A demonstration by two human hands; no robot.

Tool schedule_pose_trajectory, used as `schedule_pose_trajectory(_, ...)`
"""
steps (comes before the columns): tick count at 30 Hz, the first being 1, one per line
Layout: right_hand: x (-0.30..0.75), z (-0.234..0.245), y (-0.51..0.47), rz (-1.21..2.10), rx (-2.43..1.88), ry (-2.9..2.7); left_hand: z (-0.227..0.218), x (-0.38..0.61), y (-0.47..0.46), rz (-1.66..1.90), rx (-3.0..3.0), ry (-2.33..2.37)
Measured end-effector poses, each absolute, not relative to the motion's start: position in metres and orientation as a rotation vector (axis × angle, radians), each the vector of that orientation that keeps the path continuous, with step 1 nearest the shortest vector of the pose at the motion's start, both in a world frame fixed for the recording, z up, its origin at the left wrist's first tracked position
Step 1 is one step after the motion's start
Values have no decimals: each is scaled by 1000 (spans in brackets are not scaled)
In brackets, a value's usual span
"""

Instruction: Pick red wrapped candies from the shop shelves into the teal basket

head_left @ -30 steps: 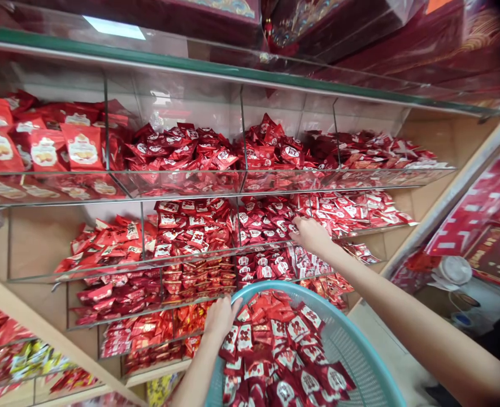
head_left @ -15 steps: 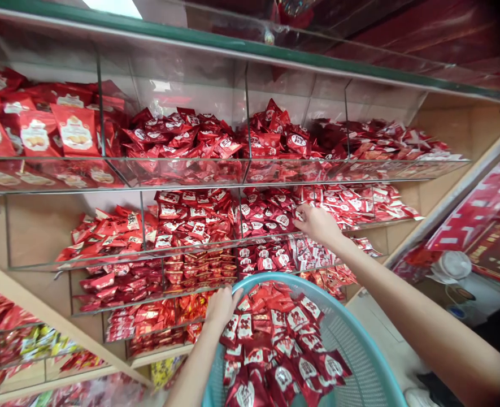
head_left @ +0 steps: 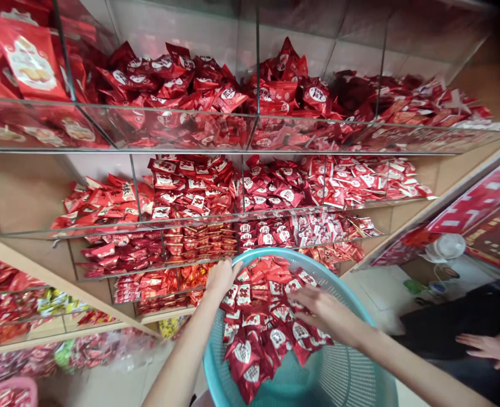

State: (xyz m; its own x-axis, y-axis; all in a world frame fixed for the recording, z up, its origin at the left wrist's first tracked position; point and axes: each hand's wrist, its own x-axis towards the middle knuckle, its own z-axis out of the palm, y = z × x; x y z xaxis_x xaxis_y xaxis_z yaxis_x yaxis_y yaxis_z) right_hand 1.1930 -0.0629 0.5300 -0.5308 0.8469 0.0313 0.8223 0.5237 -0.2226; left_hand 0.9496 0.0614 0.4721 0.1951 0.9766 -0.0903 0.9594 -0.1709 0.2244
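My left hand (head_left: 223, 278) is closed on the near-left part of the rim of a teal plastic basket (head_left: 360, 302), thumb over the edge. Inside lie many small red packets (head_left: 250, 362) with white labels, heaped toward the left side. Just above the heap, my right hand (head_left: 315, 305) reaches in from the right, its fingers stretched out flat and a little blurred. Whether they touch the packets I cannot tell. Beyond the basket, clear shelf bins hold more packets, among them dark red packets (head_left: 270, 189) in the middle row.
A glass shelf edge (head_left: 169, 151) crosses in front of me. Larger red packets (head_left: 29, 62) fill the upper left bin. At right, another person's hand (head_left: 487, 347) shows beside dark clothing. A pink basket (head_left: 25, 387) stands on the floor at lower left.
My right hand has come down from the middle-row bin to above the packets in the basket. The view has shifted closer to the shelves; my left hand stays on the rim.
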Motion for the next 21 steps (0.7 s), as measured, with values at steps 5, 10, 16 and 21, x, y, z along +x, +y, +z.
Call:
schedule_pose_trajectory(5,1178,492,-89,163,-1355,-2786,471,950,62,101,2234,1859)
schedule_pose_trajectory(10,1162,471,-95,-60,-1255,-2809,472,949,61,100,2240,1858)
schedule_pose_trajectory(16,1157,445,-93,-296,-1248,-2827,471,949,61,105,2238,1866)
schedule_pose_trajectory(21,1152,451,-95,-129,-1252,-2801,470,949,61,126,2227,1846)
